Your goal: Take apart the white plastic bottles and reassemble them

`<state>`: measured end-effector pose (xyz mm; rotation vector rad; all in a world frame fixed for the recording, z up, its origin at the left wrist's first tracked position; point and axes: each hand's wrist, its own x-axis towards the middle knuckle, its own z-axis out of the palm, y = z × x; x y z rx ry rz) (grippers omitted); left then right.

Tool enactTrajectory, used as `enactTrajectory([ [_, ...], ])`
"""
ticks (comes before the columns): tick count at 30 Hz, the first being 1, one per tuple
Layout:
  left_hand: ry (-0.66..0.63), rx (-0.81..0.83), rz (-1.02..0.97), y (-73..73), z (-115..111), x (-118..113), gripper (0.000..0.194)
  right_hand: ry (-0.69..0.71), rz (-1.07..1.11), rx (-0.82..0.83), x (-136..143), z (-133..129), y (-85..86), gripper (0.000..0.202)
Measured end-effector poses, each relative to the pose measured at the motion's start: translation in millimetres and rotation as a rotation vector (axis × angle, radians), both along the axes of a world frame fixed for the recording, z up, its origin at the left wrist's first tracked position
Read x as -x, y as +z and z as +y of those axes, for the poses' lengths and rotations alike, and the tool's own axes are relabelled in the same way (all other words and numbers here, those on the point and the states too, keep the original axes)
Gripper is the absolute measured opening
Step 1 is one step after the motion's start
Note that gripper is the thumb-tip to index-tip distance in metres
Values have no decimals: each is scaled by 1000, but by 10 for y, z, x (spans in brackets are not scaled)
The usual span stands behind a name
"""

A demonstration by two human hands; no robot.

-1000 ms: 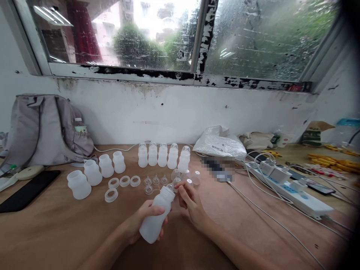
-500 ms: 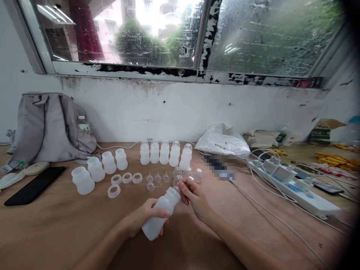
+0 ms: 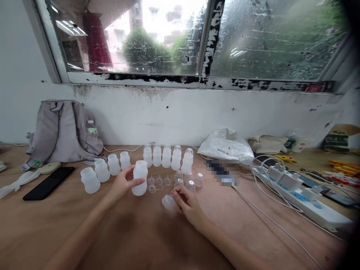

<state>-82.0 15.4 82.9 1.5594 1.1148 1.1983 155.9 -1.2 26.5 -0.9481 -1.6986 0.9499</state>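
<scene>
My left hand (image 3: 125,183) is wrapped around a frosted white baby bottle (image 3: 140,183), which is upright with an uncovered neck. To its right, my right hand (image 3: 187,202) pinches a translucent bottle nipple (image 3: 168,202), seemingly seated in a collar ring, apart from the bottle. Loose clear nipples (image 3: 159,180) lie between the hands. Several dome caps (image 3: 198,180) stand just beyond my right hand. On the left are several open bottles (image 3: 90,180). A row of capped bottles (image 3: 166,155) stands near the wall.
A black phone (image 3: 49,183) lies at the left, before a grey backpack (image 3: 64,131). A silvery plastic bag (image 3: 226,146) rests by the wall. The right side holds a white power strip (image 3: 306,202), with chargers and loose cables across the table (image 3: 120,240).
The bottle, tilted with the nipple at its neck before, is now upright and further left and back in my left hand. My right hand has drawn the nipple away from it.
</scene>
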Motion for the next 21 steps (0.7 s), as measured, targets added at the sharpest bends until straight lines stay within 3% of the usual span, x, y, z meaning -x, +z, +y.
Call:
enactTrajectory([
  [5, 228, -193, 526, 260, 248, 279, 53, 64, -314, -266, 44, -81, -11, 14],
  [10, 462, -411, 1038, 371, 611, 335, 51, 89, -551, -295, 63, -150, -11, 10],
  [14, 489, -398, 1138, 324, 812, 264, 54, 68, -628, -293, 65, -163, -9, 17],
  [21, 534, -429, 1210, 101, 960, 142, 46, 38, -696, -303, 50, -139, -14, 16],
])
